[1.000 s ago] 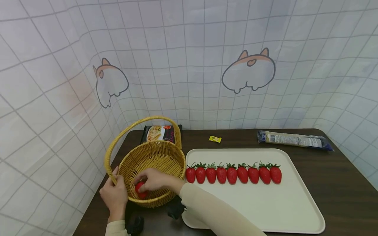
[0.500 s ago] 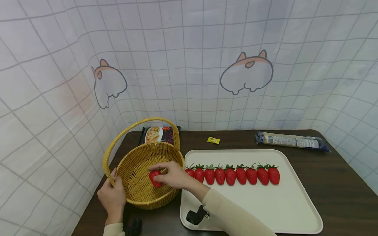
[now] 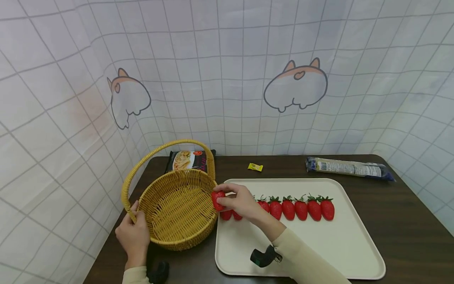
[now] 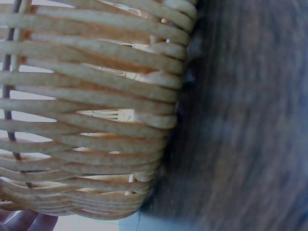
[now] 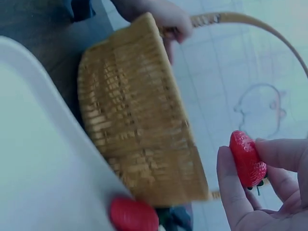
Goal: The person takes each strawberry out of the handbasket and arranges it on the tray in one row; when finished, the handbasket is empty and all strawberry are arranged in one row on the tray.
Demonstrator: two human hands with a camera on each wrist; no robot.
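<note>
A yellow wicker basket [image 3: 177, 213] with a tall arched handle stands at the left of the table, its visible inside bare. My left hand [image 3: 134, 236] grips the foot of the handle at the basket's left rim. Between thumb and fingers my right hand [image 3: 242, 201] pinches a red strawberry [image 5: 248, 159], held in the air by the basket's right rim. Below and beyond that hand, a row of strawberries [image 3: 288, 209] with green leaves lies on the white tray [image 3: 301, 248]; the hand hides part of the row. Only woven basket wall and some fingertips [image 4: 43, 222] show in the left wrist view.
Behind the basket lies a black food packet [image 3: 188, 161]. A small yellow wrapped candy [image 3: 255, 167] sits beyond the tray, and a long packaged item [image 3: 349, 167] is at the back right. A gridded white curtain [image 3: 227, 79] encloses the dark table [image 3: 408, 228].
My right hand has lifted the strawberry out of the basket and moved right, over the basket's rim to the tray's left edge. My left hand stays on the handle.
</note>
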